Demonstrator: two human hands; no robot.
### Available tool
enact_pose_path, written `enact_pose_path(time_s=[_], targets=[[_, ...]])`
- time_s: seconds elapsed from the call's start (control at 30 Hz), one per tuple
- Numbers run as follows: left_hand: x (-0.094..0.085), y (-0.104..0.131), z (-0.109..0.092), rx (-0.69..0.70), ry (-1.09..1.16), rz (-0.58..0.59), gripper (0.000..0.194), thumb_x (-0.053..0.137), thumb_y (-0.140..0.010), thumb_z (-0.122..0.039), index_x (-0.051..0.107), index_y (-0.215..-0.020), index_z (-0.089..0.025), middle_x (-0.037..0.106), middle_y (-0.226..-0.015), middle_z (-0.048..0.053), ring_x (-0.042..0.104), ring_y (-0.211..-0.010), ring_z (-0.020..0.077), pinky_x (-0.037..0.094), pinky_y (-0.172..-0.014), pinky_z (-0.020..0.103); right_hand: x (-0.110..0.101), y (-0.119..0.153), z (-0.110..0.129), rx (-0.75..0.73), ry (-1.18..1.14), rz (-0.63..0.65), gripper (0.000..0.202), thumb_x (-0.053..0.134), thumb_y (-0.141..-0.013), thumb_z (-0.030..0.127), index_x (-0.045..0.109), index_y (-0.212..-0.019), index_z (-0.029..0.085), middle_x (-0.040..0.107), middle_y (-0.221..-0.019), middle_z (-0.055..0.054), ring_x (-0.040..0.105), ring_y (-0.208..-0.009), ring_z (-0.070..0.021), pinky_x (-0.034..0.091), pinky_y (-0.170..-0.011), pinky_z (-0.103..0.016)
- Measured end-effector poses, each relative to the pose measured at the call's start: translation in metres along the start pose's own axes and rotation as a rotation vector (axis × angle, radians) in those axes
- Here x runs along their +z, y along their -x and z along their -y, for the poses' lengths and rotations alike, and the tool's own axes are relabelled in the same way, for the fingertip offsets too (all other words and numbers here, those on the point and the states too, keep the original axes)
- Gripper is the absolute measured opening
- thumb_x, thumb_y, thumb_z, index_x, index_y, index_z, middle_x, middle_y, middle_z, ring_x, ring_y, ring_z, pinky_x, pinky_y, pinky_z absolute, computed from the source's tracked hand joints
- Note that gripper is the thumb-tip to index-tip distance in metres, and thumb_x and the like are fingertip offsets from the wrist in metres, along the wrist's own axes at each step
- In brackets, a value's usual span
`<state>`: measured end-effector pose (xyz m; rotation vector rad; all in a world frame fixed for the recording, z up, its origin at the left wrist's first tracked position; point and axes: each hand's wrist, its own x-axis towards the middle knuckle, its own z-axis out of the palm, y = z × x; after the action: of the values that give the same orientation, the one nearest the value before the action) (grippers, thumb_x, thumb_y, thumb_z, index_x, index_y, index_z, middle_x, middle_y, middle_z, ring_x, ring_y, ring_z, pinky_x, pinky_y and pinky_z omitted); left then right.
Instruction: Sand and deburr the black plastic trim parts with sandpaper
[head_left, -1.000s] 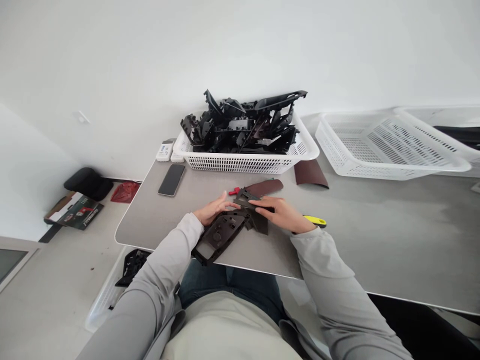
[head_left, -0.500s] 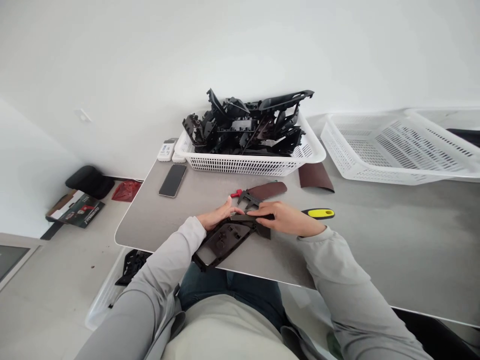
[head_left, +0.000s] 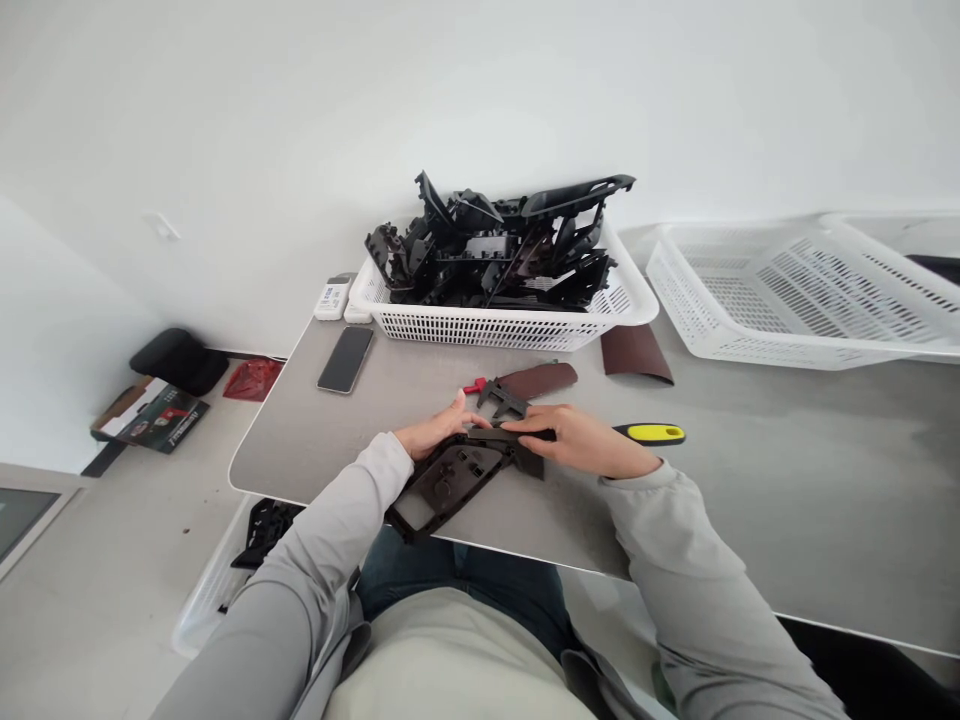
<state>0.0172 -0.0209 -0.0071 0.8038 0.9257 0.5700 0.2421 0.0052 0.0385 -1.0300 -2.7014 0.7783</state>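
My right hand (head_left: 559,438) is closed around a flat file (head_left: 491,435) with a black-and-yellow handle (head_left: 656,433) reaching out to the right. The file's grey blade lies along the upper edge of a dark plastic trim panel (head_left: 450,485). My left hand (head_left: 435,432) holds that panel at its upper left edge, its fingertips close to the blade's end. The panel is tilted at the table's front edge. Just beyond my hands lie a dark caliper (head_left: 504,400), a small red item (head_left: 475,385) and a rounded brown sandpaper strip (head_left: 540,380).
A white basket (head_left: 480,328) heaped with black plastic parts (head_left: 487,245) stands against the wall. Other white baskets (head_left: 750,335) are at the right. A curved brown sheet (head_left: 637,353), a phone (head_left: 346,360) and a small white device (head_left: 333,300) rest on the grey table (head_left: 750,480).
My right hand and the file have slid slightly to the right along the panel's edge. My left hand and the panel stay nearly in place. The camera view shifts a little.
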Motion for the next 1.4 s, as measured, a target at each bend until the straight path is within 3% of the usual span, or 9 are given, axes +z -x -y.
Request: enact_pose_path(time_s=[0.13, 0.2, 0.27, 0.53, 0.73, 0.9, 1.1, 1.23, 1.4], targets=[[-0.003, -0.001, -0.009, -0.102, 0.110, 0.005, 0.040, 0.040, -0.091, -0.041, 0.067, -0.093, -0.012, 0.069, -0.079, 0.009, 0.063, -0.075, 0.0182, 0.044, -0.076, 0.031, 0.001, 0.003, -0.009, 0.054, -0.007, -0.095, 0.036, 0.048, -0.086, 0.029, 0.068, -0.116, 0.027, 0.069, -0.088, -0.006, 0.063, -0.077, -0.0212, 0.049, -0.074, -0.033], [-0.005, 0.000, -0.013, -0.093, 0.096, -0.023, 0.023, 0.049, -0.081, -0.020, 0.068, -0.092, -0.013, 0.070, -0.079, 0.007, 0.061, -0.067, 0.0151, 0.044, -0.074, 0.029, 0.001, 0.004, -0.013, 0.077, -0.033, -0.172, 0.037, 0.047, -0.086, 0.032, 0.068, -0.116, 0.026, 0.068, -0.090, -0.006, 0.063, -0.080, -0.0220, 0.049, -0.076, -0.035], [-0.007, 0.001, -0.016, -0.054, 0.075, -0.051, 0.029, 0.052, -0.071, -0.011, 0.069, -0.095, -0.016, 0.070, -0.074, 0.003, 0.059, -0.059, 0.0127, 0.043, -0.069, 0.028, 0.001, 0.005, -0.018, 0.106, -0.057, -0.253, 0.038, 0.046, -0.087, 0.033, 0.067, -0.117, 0.025, 0.068, -0.088, -0.006, 0.062, -0.079, -0.0215, 0.049, -0.075, -0.034], [-0.015, -0.010, -0.016, 0.393, 0.482, -0.389, 0.020, 0.059, -0.074, -0.018, 0.067, -0.093, -0.015, 0.071, -0.085, 0.004, 0.065, -0.077, 0.0151, 0.048, -0.082, 0.030, 0.003, 0.007, -0.031, 0.237, -0.145, -0.585, 0.039, 0.049, -0.085, 0.037, 0.068, -0.114, 0.021, 0.070, -0.091, -0.007, 0.062, -0.077, -0.0213, 0.049, -0.074, -0.035], [-0.020, -0.011, -0.019, 0.511, 0.701, -0.425, 0.030, 0.056, -0.080, -0.012, 0.059, -0.109, -0.017, 0.068, -0.092, 0.004, 0.064, -0.082, 0.0127, 0.049, -0.085, 0.029, 0.004, 0.006, -0.038, 0.340, -0.191, -0.701, 0.037, 0.053, -0.082, 0.036, 0.070, -0.111, 0.021, 0.073, -0.086, -0.006, 0.063, -0.073, -0.0211, 0.049, -0.067, -0.033], [-0.019, -0.008, -0.017, 0.627, 0.576, -0.392, 0.062, 0.065, -0.074, -0.011, 0.045, -0.128, -0.034, 0.064, -0.100, -0.001, 0.063, -0.083, 0.0104, 0.049, -0.084, 0.030, 0.008, 0.003, -0.041, 0.345, -0.215, -0.752, 0.037, 0.054, -0.081, 0.036, 0.071, -0.110, 0.019, 0.072, -0.085, -0.006, 0.063, -0.073, -0.0211, 0.050, -0.068, -0.034], [-0.021, -0.012, -0.009, 0.664, 0.268, -0.386, 0.032, 0.079, -0.059, -0.028, 0.067, -0.087, -0.017, 0.064, -0.084, 0.002, 0.060, -0.076, 0.0120, 0.050, -0.069, 0.024, 0.017, -0.002, -0.026, 0.184, -0.221, -0.728, 0.039, 0.051, -0.085, 0.038, 0.069, -0.112, 0.017, 0.069, -0.080, -0.006, 0.060, -0.068, -0.0188, 0.049, -0.068, -0.035], [-0.021, -0.012, -0.009, 0.713, 0.181, -0.422, 0.037, 0.079, -0.058, -0.032, 0.068, -0.091, -0.018, 0.060, -0.073, -0.001, 0.052, -0.061, 0.0076, 0.043, -0.053, 0.020, 0.021, -0.004, -0.014, 0.090, -0.201, -0.713, 0.036, 0.051, -0.087, 0.036, 0.069, -0.113, 0.018, 0.068, -0.080, -0.006, 0.057, -0.067, -0.0175, 0.048, -0.067, -0.033], [-0.019, -0.009, -0.012, 0.796, 0.166, -0.457, 0.043, 0.078, -0.060, -0.033, 0.063, -0.098, -0.021, 0.061, -0.080, 0.000, 0.055, -0.068, 0.0101, 0.046, -0.056, 0.022, 0.020, -0.004, -0.011, 0.086, -0.193, -0.768, 0.035, 0.051, -0.088, 0.035, 0.068, -0.113, 0.018, 0.065, -0.076, -0.005, 0.054, -0.064, -0.0166, 0.047, -0.064, -0.032]])
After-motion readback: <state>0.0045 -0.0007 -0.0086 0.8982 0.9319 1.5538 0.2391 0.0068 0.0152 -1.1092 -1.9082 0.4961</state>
